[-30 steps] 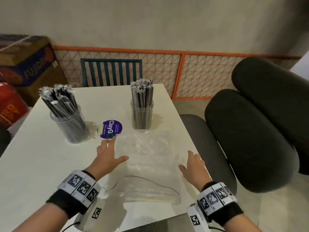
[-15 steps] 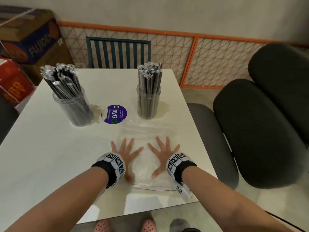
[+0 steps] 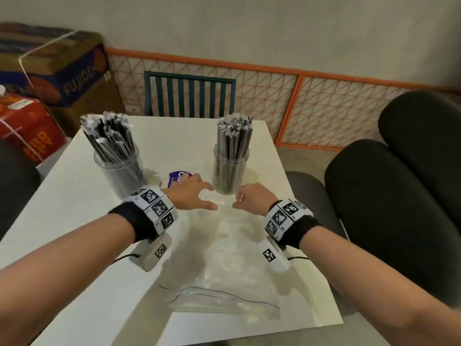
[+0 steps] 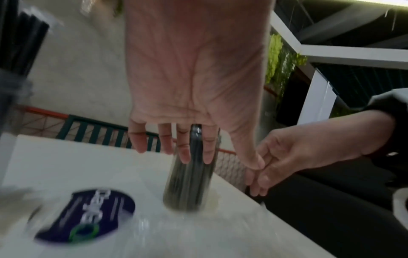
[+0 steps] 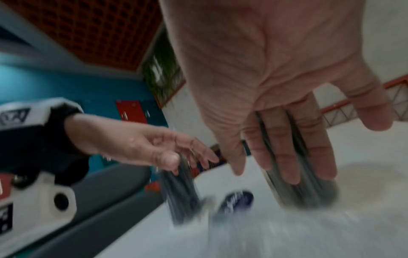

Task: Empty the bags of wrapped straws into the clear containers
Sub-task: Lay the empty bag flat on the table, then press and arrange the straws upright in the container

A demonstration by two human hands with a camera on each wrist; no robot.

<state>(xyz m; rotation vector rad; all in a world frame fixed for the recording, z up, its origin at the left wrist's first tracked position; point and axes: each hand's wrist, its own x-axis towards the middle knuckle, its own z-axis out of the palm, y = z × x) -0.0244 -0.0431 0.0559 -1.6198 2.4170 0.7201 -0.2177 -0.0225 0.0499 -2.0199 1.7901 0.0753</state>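
Two clear containers packed with wrapped dark straws stand on the white table point(image 3: 62, 203): the left container point(image 3: 118, 168) and the right container point(image 3: 231, 171). Empty clear plastic bags point(image 3: 224, 265) lie flat in front of them. My left hand point(image 3: 192, 193) hovers open over the bags' far end, fingers spread, beside the purple sticker point(image 3: 177, 176). My right hand point(image 3: 247, 199) hovers open just in front of the right container point(image 4: 189, 183). The wrist views show both palms with straight fingers and nothing in them: left hand point(image 4: 194, 97), right hand point(image 5: 271, 97).
A green slatted chair point(image 3: 189, 94) stands behind the table, with an orange mesh fence point(image 3: 324, 106) along the wall. Dark padded chairs point(image 3: 389, 211) sit at the right. Cardboard boxes point(image 3: 57, 71) are stacked at the back left. The table's near edge point(image 3: 249, 333) is close to me.
Both hands have lifted off the flattened bags and moved forward toward the containers. The camera has come closer.
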